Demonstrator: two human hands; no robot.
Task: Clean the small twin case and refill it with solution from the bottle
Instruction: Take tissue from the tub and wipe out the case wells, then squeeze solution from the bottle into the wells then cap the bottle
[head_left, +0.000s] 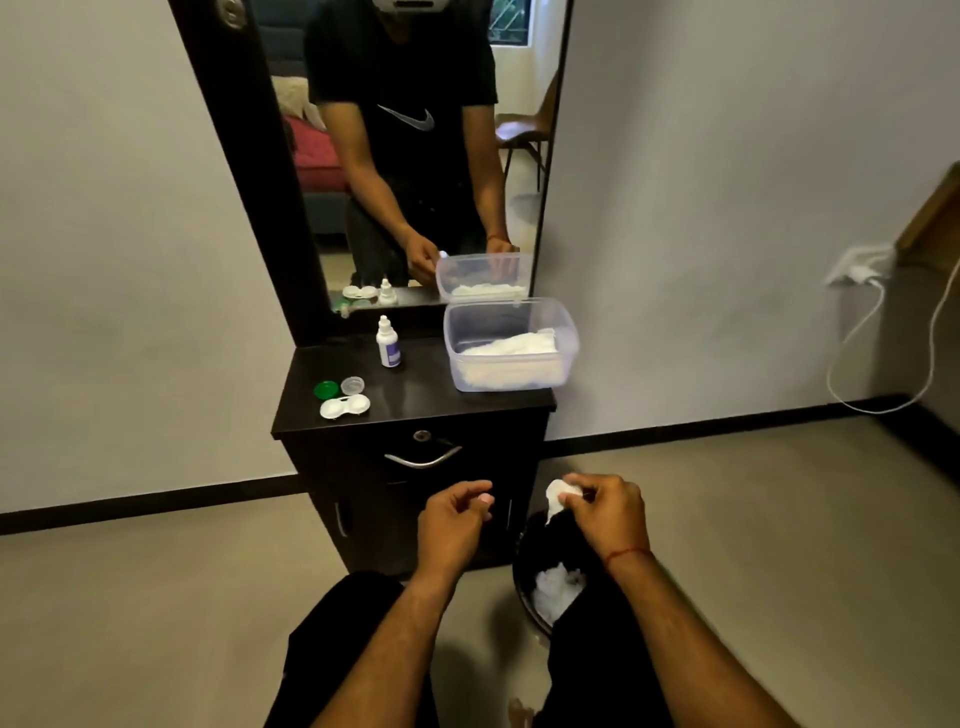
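As right hand (605, 512) pinches a white wad (557, 496) over the bin (521, 592), left hand (454, 519) hangs loosely curled, empty; open twin case (344, 406) & bottle (387, 344) wait on tabletop (431, 395) beyond both hands. Best: release low, inside rim.

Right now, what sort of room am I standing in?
Likely a bedroom dressing corner: a dark dressing table with a tall mirror, a bed reflected in it, and a waste bin on the floor.

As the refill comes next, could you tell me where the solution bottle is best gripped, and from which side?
Probably round the labelled body of the solution bottle, below its narrow cap, coming from the front: it stands upright, with the plastic tub on its right and the mirror behind.
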